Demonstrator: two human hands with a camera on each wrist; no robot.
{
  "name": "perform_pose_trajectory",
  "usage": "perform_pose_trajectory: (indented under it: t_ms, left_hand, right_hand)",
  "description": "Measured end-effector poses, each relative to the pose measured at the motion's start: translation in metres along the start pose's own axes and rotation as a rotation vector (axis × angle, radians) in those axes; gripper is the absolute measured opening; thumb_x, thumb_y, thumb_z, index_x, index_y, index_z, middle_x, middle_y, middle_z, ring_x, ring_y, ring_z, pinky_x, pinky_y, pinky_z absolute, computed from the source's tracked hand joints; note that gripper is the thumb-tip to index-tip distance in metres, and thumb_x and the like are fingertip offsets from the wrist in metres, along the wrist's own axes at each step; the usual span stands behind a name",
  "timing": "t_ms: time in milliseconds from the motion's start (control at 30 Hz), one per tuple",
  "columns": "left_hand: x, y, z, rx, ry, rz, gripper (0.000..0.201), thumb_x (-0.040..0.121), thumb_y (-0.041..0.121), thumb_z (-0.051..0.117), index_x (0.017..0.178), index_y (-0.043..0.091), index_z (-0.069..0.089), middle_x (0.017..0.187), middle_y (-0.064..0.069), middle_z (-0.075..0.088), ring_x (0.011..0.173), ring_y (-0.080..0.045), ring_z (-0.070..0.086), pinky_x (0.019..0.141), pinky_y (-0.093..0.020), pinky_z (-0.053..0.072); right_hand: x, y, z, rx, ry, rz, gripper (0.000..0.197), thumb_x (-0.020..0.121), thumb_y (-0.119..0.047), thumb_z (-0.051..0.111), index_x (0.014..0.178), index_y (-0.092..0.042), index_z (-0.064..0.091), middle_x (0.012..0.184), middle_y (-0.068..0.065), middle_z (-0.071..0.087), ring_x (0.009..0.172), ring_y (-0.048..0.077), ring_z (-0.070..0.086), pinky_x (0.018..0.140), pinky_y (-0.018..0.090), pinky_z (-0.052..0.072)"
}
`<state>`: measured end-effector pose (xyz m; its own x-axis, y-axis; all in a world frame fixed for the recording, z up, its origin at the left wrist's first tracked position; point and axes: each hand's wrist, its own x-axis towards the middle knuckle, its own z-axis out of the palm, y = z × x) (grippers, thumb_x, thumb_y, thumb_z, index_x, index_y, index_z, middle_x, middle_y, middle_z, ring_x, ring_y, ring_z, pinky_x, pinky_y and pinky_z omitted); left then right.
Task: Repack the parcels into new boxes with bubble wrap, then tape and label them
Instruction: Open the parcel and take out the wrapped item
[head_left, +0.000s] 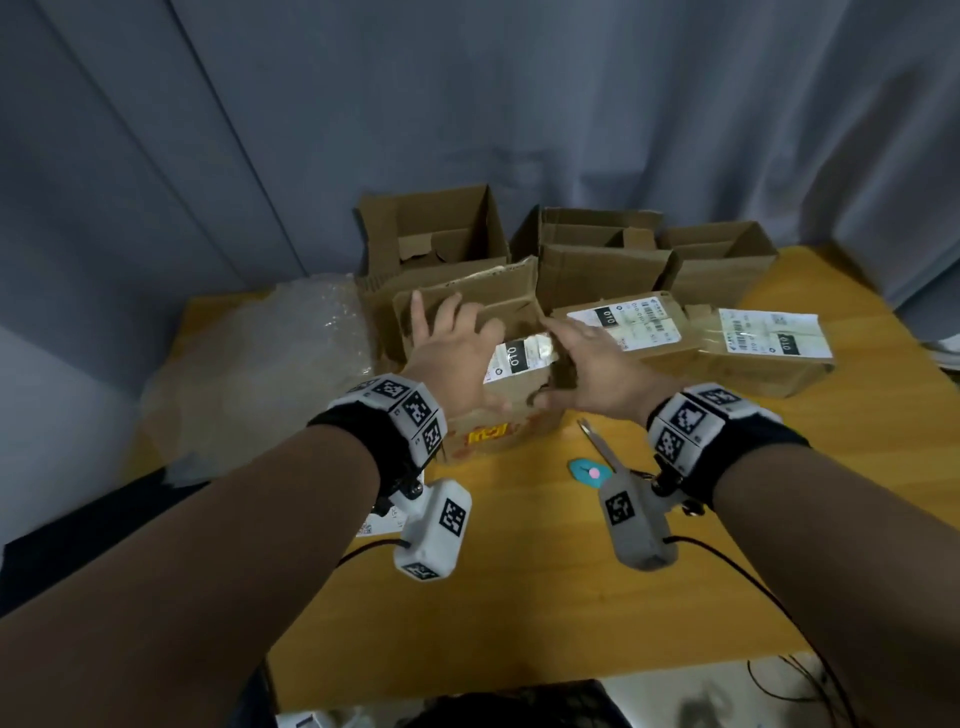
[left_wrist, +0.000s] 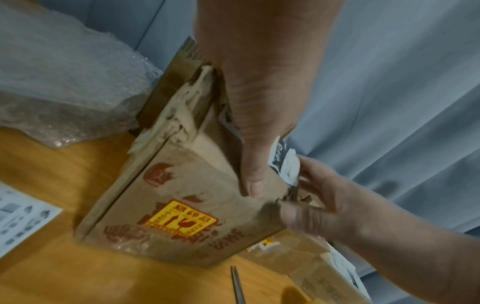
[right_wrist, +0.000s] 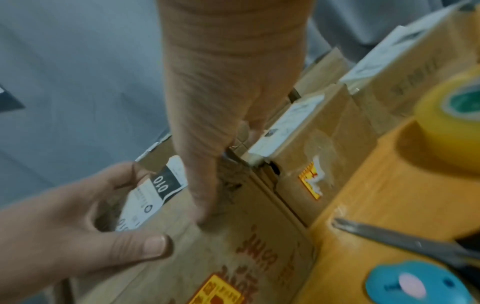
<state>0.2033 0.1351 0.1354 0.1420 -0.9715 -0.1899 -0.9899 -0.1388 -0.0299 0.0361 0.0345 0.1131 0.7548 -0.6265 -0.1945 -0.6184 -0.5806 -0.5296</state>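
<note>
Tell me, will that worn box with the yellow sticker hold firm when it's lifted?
Probably not quite. The worn box has torn, frayed cardboard at its top edge, so it may flex or sag. The yellow sticker shows a broken glass, hinting at fragile contents. Both hands, left hand and right hand, are on it.

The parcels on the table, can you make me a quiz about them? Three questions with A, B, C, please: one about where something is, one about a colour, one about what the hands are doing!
1. Where do the scissors lie?
A. inside an open box
B. on the table, near the right wrist
C. on the bubble wrap

2. What colour are the scissors' handles?
A. red
B. black
C. turquoise

3. What are the two hands doing?
A. both are on the front parcel
B. both are cutting tape
C. both rest flat on the table

Answers:
1 B, they lie on bare wood by the right hand.
2 C, the handle is turquoise with a pink dot.
3 A, the left hand and the right hand touch that parcel's top.
</note>
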Motion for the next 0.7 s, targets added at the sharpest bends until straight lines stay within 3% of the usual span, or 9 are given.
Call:
perform_pose_trajectory:
  t_ms: [67,167,233,333,400,467,567,633,700]
  left_hand:
    - [0.002,-0.002,-0.006,-0.013,0.01,0.029,0.073,0.069,0.064,0.066,0.126,0.022,0.046,0.142,-0.005,0.032,0.139,-0.028,0.017,0.108,-0.066,-0.01]
    - [0.0,0.001,-0.018,-0.04,0.013,0.074,0.054,0.08,0.05,0.065,0.123,0.022,0.05,0.135,-0.002,0.038,0.133,-0.024,0.027,0.111,-0.063,-0.008]
    - [-0.006,0.004,-0.02,-0.096,0.01,0.151,0.034,0.089,0.038,0.057,0.118,0.022,0.053,0.124,-0.001,0.046,0.126,-0.022,0.039,0.116,-0.053,0.002]
    - [-0.018,0.004,-0.021,-0.266,-0.021,0.248,0.03,0.098,0.043,0.039,0.098,0.019,0.058,0.096,0.002,0.058,0.105,-0.021,0.055,0.103,-0.037,0.026]
    - [-0.026,-0.004,-0.022,-0.418,-0.118,0.179,0.048,0.099,0.048,0.028,0.094,0.017,0.064,0.094,-0.001,0.065,0.099,-0.017,0.057,0.112,-0.042,0.019]
    - [-0.032,-0.016,-0.02,-0.355,-0.188,0.159,0.045,0.098,0.05,0.03,0.082,0.023,0.062,0.098,0.003,0.063,0.104,-0.014,0.054,0.114,-0.055,0.007]
    - [-0.035,-0.03,-0.015,-0.146,-0.292,0.109,0.049,0.087,0.065,0.043,0.118,0.031,0.059,0.149,0.0,0.034,0.143,-0.019,0.015,0.111,-0.061,-0.011]
    - [-0.033,-0.033,-0.01,-0.082,-0.279,0.09,0.076,0.077,0.075,0.048,0.138,0.031,0.042,0.158,-0.002,0.013,0.145,-0.019,-0.001,0.111,-0.061,-0.012]
    - [-0.032,-0.028,-0.009,0.031,-0.259,0.131,0.096,0.069,0.081,0.049,0.147,0.031,0.026,0.159,-0.002,0.008,0.145,-0.021,0.0,0.112,-0.058,-0.005]
  right_hand:
    - [0.007,0.002,-0.006,-0.017,-0.12,0.017,0.097,0.066,-0.033,0.085,0.144,-0.022,0.028,0.136,0.0,0.046,0.125,0.02,0.042,0.102,0.036,0.039]
    - [0.01,0.001,-0.011,0.078,-0.068,0.044,0.054,0.072,-0.022,0.081,0.11,-0.022,0.044,0.093,-0.009,0.056,0.086,0.01,0.055,0.068,0.022,0.043]
    - [0.009,-0.002,-0.011,-0.01,0.051,-0.013,0.03,0.076,-0.014,0.075,0.089,-0.018,0.048,0.081,-0.008,0.052,0.078,0.014,0.053,0.061,0.023,0.039]
    - [0.002,-0.004,-0.009,-0.152,0.014,-0.121,0.015,0.078,-0.008,0.068,0.087,-0.011,0.056,0.09,0.004,0.057,0.087,0.024,0.056,0.074,0.037,0.048]
    - [-0.005,-0.003,-0.009,-0.199,-0.082,-0.143,0.02,0.083,-0.01,0.065,0.101,-0.015,0.059,0.104,0.002,0.059,0.098,0.023,0.056,0.082,0.036,0.048]
    - [-0.009,-0.002,-0.014,-0.233,-0.166,-0.157,0.038,0.086,-0.013,0.062,0.122,-0.023,0.056,0.12,-0.002,0.055,0.109,0.019,0.053,0.089,0.032,0.046]
    - [-0.009,-0.004,-0.021,-0.305,-0.27,-0.206,0.05,0.081,-0.027,0.066,0.129,-0.03,0.055,0.121,-0.006,0.053,0.114,0.017,0.049,0.092,0.032,0.045]
    - [-0.01,-0.014,-0.023,-0.307,-0.375,-0.197,0.057,0.078,-0.05,0.068,0.131,-0.033,0.054,0.123,-0.007,0.051,0.117,0.016,0.045,0.097,0.035,0.042]
    - [-0.012,-0.026,-0.021,-0.228,-0.464,-0.092,0.072,0.078,-0.066,0.059,0.139,-0.032,0.044,0.139,-0.006,0.043,0.128,0.016,0.038,0.107,0.037,0.036]
